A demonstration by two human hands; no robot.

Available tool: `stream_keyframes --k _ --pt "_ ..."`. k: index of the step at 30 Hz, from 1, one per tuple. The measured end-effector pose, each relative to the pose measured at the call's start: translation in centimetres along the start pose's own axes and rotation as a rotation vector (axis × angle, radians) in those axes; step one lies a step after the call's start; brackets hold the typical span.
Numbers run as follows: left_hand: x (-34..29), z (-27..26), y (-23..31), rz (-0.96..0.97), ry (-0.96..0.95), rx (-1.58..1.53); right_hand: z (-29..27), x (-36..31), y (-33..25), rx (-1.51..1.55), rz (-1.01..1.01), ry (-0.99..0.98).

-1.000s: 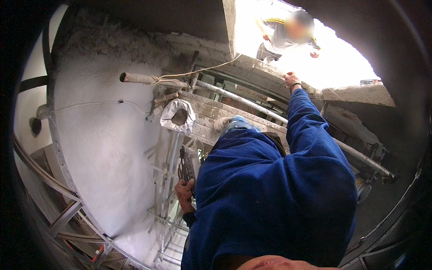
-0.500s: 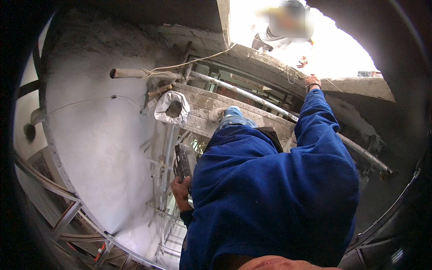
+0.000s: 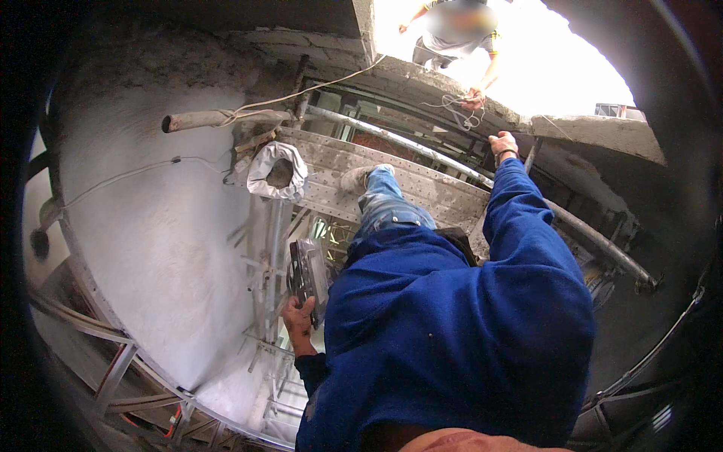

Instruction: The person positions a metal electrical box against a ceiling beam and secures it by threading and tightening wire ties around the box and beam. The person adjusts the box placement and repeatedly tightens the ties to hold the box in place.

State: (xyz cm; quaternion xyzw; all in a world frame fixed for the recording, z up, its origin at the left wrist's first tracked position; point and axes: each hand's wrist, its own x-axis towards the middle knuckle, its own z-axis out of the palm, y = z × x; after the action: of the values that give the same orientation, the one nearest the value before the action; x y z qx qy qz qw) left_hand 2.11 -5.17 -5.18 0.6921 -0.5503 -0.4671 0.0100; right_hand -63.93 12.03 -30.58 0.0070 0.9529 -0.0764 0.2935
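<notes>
The long, flat thing (image 3: 307,275) had a dark side strip with gaps along it and a paler, shiny face; it stood beside the blue fabric of the sweater (image 3: 452,324), over the scaffold tubes, its kind unclear. The perforated metal plank (image 3: 422,181) was dusty and scuffed, with rows of small round holes; on its left end sat a white sack (image 3: 258,185), its crumpled rim folded round a grey, grainy fill; a round metal pole (image 3: 399,140) ran slantwise past the plank, and a pale cord (image 3: 263,108) was looped about a thick, blunt-ended pipe (image 3: 188,122); the wall (image 3: 151,264) was whitish and patchy, the concrete ledge (image 3: 602,134) rough-edged.

The left hand (image 3: 299,315) hung low at the person's side, clamped on the lower end of the flat thing, thumb laid across it; the right hand (image 3: 503,145) was raised on a nearly straight arm just below the ledge, fingers curled, though whether they gripped anything I could not tell; near it, a co-worker's hand (image 3: 474,98) held tangled pale string (image 3: 454,105).
</notes>
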Motion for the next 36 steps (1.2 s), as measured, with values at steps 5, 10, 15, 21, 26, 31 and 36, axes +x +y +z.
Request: stream_keyframes --k 5,10,15,21,26,31,36 --pt "1.2 0.6 -1.8 -0.054 -0.043 -0.084 5.5 1.1 -3.2 0.017 -0.05 0.043" --pt "3.1 1.8 -3.6 -0.138 -0.048 -0.112 11.4 6.0 -5.2 0.23 0.016 -0.128" --pt "5.1 3.4 -4.3 -0.203 -0.059 -0.091 18.4 8.0 -8.6 0.75 0.221 -0.033" --pt "7.3 4.4 -3.4 -0.2 -0.105 -0.029 23.6 7.9 -13.3 1.745 0.346 -0.004" --pt "7.8 4.2 -2.6 -0.186 -0.09 0.062 23.6 6.3 -10.6 1.918 0.275 0.001" --pt "7.9 3.6 -3.2 -0.141 -0.084 -0.021 19.9 3.7 -7.3 1.693 0.198 -0.217" --pt "8.7 3.8 -4.6 -0.119 -0.065 0.143 19.0 1.0 -5.9 1.729 0.241 -0.418"
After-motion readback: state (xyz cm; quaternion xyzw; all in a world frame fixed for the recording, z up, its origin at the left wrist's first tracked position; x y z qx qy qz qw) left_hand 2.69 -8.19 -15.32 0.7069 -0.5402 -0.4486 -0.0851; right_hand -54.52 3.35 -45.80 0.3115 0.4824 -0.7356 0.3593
